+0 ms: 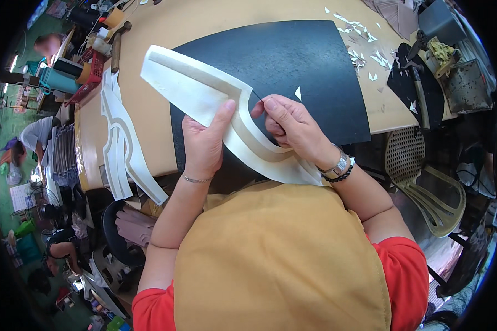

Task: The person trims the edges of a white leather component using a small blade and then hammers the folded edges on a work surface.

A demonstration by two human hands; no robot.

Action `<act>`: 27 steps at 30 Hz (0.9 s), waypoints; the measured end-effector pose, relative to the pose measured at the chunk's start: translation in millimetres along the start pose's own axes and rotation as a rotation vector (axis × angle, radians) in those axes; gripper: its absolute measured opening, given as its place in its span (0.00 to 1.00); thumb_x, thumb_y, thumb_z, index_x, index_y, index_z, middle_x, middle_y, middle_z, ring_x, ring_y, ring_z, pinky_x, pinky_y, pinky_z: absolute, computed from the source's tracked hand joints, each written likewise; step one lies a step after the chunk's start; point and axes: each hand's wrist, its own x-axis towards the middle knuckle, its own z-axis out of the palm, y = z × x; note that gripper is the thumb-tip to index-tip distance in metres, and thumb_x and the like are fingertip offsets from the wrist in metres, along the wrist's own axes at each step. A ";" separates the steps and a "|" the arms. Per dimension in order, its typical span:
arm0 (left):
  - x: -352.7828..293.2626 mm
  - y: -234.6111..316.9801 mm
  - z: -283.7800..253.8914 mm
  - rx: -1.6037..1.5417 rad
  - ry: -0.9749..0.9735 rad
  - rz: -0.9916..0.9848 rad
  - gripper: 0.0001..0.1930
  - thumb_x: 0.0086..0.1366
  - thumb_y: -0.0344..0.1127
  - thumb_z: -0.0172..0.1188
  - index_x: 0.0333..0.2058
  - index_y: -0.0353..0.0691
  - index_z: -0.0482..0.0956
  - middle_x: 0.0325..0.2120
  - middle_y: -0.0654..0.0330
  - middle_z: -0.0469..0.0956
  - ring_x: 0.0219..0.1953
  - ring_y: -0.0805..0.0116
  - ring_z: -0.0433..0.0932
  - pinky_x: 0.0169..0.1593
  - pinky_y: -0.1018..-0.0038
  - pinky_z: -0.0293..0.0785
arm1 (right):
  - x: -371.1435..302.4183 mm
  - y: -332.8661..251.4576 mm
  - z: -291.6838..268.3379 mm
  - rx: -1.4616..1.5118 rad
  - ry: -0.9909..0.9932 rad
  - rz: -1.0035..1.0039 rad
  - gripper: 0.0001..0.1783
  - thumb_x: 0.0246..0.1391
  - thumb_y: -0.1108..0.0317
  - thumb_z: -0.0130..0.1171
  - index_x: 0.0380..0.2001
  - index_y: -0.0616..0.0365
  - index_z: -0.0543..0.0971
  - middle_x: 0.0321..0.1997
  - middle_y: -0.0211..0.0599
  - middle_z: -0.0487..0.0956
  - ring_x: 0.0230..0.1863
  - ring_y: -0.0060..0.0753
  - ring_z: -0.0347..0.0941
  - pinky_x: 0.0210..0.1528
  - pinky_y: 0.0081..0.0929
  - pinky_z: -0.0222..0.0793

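A curved white sheet piece [196, 95] with a beige band along its inner edge is held up over the table's front edge. My left hand [203, 144] grips it near the middle, thumb on top and the fingers hidden beneath. My right hand [295, 124] is closed, pinching a thin dark stick-like tool [257, 96]. Its end meets the inner corner of the piece's edge; most of the tool is hidden in the fingers. Behind lies a black mat [270, 55] with a small white triangular scrap [298, 94] on it.
Similar white strips with beige bands [121, 143] lie at the table's left. A hammer [117, 47] rests beside a red basket [91, 69]. White scraps [364, 52] scatter at the far right, near another hammer [418, 83]. A woven-back chair [411, 160] stands right. Other people are at left.
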 end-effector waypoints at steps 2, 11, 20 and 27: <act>-1.0 -1.9 4.5 -0.002 0.016 0.010 0.16 0.70 0.28 0.66 0.55 0.35 0.78 0.47 0.59 0.83 0.48 0.71 0.82 0.52 0.73 0.79 | 2.0 2.0 -0.1 0.017 0.001 0.018 0.23 0.77 0.49 0.47 0.45 0.58 0.79 0.22 0.11 0.60 0.22 0.07 0.49 0.21 0.15 0.46; -5.0 -10.1 17.4 -0.068 0.050 0.028 0.13 0.70 0.25 0.66 0.52 0.35 0.81 0.46 0.61 0.84 0.45 0.75 0.82 0.50 0.75 0.79 | 8.4 7.6 2.4 0.063 -0.029 -0.015 0.22 0.78 0.49 0.46 0.43 0.56 0.78 0.25 0.13 0.68 0.22 0.06 0.56 0.21 0.14 0.50; -7.1 -12.1 19.7 -0.063 0.078 0.041 0.12 0.70 0.26 0.66 0.51 0.34 0.81 0.45 0.61 0.85 0.45 0.76 0.82 0.50 0.76 0.79 | 8.6 12.9 3.2 0.009 0.010 -0.065 0.22 0.78 0.49 0.45 0.41 0.55 0.77 0.29 0.15 0.73 0.25 0.05 0.63 0.23 0.12 0.57; -11.4 -13.3 24.9 -0.062 0.033 0.007 0.11 0.70 0.26 0.66 0.50 0.34 0.82 0.45 0.60 0.85 0.43 0.76 0.83 0.48 0.76 0.80 | 11.3 9.2 8.1 0.114 -0.008 -0.109 0.22 0.78 0.50 0.45 0.44 0.57 0.79 0.35 0.19 0.76 0.35 0.08 0.69 0.39 0.14 0.70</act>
